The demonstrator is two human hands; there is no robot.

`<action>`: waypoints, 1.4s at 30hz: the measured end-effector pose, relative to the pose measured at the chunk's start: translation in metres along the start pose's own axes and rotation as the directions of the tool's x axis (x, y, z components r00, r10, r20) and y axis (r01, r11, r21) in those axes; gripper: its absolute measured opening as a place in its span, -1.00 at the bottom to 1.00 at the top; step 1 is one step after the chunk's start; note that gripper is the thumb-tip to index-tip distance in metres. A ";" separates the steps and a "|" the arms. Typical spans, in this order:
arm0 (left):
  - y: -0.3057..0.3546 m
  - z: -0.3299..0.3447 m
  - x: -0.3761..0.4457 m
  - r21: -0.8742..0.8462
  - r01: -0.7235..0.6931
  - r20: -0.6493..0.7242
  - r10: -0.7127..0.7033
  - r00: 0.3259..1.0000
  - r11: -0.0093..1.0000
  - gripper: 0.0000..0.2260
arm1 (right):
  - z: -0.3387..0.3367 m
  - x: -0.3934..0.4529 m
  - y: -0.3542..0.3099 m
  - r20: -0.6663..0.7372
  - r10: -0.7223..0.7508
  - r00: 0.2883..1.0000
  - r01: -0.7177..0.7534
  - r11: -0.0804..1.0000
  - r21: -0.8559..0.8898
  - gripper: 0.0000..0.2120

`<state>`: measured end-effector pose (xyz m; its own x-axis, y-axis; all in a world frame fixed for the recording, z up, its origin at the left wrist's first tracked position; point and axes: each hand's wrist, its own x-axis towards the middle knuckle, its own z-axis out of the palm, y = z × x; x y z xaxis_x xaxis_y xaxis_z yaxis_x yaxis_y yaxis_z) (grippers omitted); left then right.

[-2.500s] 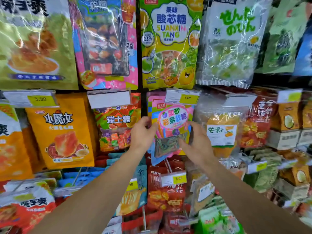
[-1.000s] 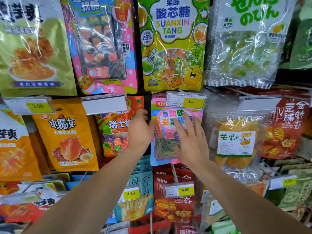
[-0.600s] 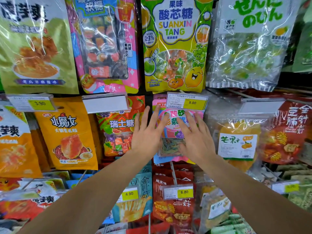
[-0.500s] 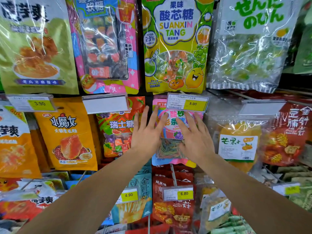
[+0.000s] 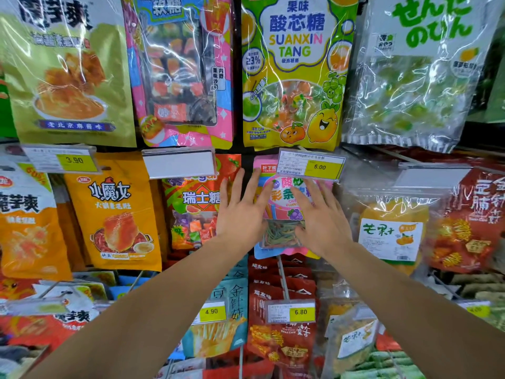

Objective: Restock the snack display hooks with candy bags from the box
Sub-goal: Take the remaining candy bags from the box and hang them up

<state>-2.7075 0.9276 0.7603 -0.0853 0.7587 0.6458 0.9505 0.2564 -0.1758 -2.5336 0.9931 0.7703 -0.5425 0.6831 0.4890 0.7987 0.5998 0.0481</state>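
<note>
- The pink candy bag (image 5: 284, 214) hangs on its hook in the middle row of the display, straight ahead of both hands, with its long axis running up and down and its top edge tucked behind the yellow 5.00 price tag (image 5: 311, 166).
- The left hand (image 5: 241, 214) lies flat with its fingers spread, released, its fingertips on the bag's left edge; nothing is gripped in it.
- The right hand (image 5: 319, 222) is likewise flat and released, its palm over the bag's right half and its fingers pointing up toward the price tag.
- The bag sits between the two hands, each about equally near, so either could press or straighten it; I judge that they are smoothing it against the bags behind it.
- The orange sweets bag (image 5: 196, 212) hangs just to the left, partly behind the left hand, and the mango bag (image 5: 390, 233) just to the right.
- The box is not in view, so fetching another bag would mean turning away from the display.
</note>
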 end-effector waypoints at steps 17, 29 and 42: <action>0.004 -0.012 -0.014 -0.031 0.006 0.014 -0.005 1.000 0.999 -0.22 | -0.009 -0.018 -0.001 0.035 0.010 0.999 -0.010 1.000 0.006 -0.18; 0.004 -0.016 -0.041 -0.106 0.026 0.044 -0.021 0.999 0.994 -0.27 | -0.008 -0.040 -0.012 0.077 -0.022 0.997 0.021 1.000 0.021 -0.22; -0.018 -0.009 -0.132 -0.499 0.071 0.104 -0.021 0.994 0.863 -0.38 | 0.005 -0.117 -0.068 0.135 0.072 0.988 -0.095 0.980 0.173 -0.27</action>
<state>-2.7109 0.8178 0.6850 -0.1362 0.8112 0.5687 0.9639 -0.0240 0.2651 -2.5254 0.8747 0.7057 -0.5136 0.7746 0.3691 0.7897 0.5949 -0.1497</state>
